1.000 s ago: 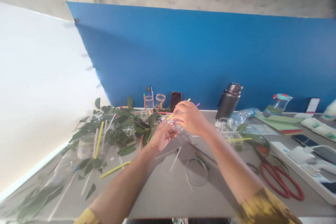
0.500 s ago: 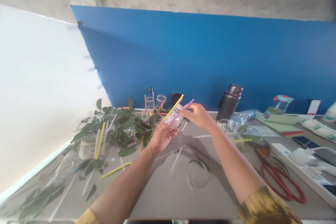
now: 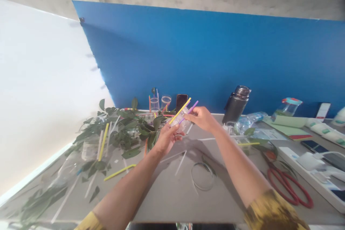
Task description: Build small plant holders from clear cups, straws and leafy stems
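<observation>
My left hand [image 3: 167, 140] is closed around the lower end of a clear ribbed plastic piece [image 3: 184, 125], which looks like part of a bottle and is held tilted above the table. A yellow straw [image 3: 181, 110] lies slanted along its left side, with a bit of purple showing behind it. On the right side my right hand [image 3: 203, 118] pinches a purple straw [image 3: 193, 107] against the plastic between thumb and fingers. How the straws are fixed to the plastic is too small to tell.
Leafy cuttings [image 3: 121, 129] and loose straws spread over the left side. Clear cups [image 3: 166, 101] and a phone [image 3: 181, 101] stand behind my hands. To the right are a black flask [image 3: 237, 104], a crumpled bottle [image 3: 249, 121], red-handled scissors [image 3: 289, 185], a wire coil [image 3: 202, 176] and a power strip [image 3: 309, 172].
The plastic piece and its straws have tilted slightly to the right. My left thumb has shifted up onto the plastic, while my right hand keeps its pinch in nearly the same spot.
</observation>
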The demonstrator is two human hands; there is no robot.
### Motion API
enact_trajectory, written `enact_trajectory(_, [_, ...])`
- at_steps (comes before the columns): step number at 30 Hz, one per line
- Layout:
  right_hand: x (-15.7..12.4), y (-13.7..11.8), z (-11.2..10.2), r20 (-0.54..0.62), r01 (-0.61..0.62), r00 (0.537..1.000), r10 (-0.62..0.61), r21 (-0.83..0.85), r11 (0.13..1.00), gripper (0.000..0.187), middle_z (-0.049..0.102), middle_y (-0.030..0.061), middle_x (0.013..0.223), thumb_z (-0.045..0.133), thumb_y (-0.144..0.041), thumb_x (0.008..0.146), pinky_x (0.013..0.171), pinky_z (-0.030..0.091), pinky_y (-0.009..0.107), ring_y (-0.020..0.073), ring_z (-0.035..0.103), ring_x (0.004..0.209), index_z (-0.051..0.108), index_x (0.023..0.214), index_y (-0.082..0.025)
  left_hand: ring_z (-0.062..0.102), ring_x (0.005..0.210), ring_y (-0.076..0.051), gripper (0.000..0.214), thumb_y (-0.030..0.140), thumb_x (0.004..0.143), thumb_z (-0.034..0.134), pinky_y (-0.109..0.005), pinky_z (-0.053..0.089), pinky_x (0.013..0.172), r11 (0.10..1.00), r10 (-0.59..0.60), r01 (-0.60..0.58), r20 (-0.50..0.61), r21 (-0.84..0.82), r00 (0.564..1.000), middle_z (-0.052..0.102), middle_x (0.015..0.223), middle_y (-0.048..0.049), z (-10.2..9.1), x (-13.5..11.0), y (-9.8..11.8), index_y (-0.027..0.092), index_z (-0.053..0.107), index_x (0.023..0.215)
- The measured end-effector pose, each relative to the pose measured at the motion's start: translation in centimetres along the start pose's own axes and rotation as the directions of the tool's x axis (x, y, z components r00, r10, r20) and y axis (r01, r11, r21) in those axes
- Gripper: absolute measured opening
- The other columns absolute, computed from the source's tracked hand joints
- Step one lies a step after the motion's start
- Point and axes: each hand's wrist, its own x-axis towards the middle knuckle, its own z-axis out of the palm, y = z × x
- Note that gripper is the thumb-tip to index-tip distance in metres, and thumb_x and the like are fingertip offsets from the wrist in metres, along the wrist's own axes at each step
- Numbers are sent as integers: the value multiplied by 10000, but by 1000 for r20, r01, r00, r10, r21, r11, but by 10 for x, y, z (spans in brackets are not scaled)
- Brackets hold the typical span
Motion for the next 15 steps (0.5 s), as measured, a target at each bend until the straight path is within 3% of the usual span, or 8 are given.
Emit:
enact_trajectory(5, [1,5,2,21,-27,999,26,27,999,512,514,-23,573,706,-642,753,516,252,264,105,352,535,750,758,-132,711,690,-162,655,421,696,924,-245,521,571,1000,13,-13,3,-20,1000,725,933,-40,0,1,0,184,627,1229])
enact_trajectory(15, [3,9,15,-85,-88,992,90,28,996,469,517,-11,521,722,-588,748,499,235,270,101,363,505,735,661,-127,703,612,-158,697,472,668,926,-241,506,523,997,46,-41,-72,66,996,748,923,-69,2,3,-1,148,654,1221])
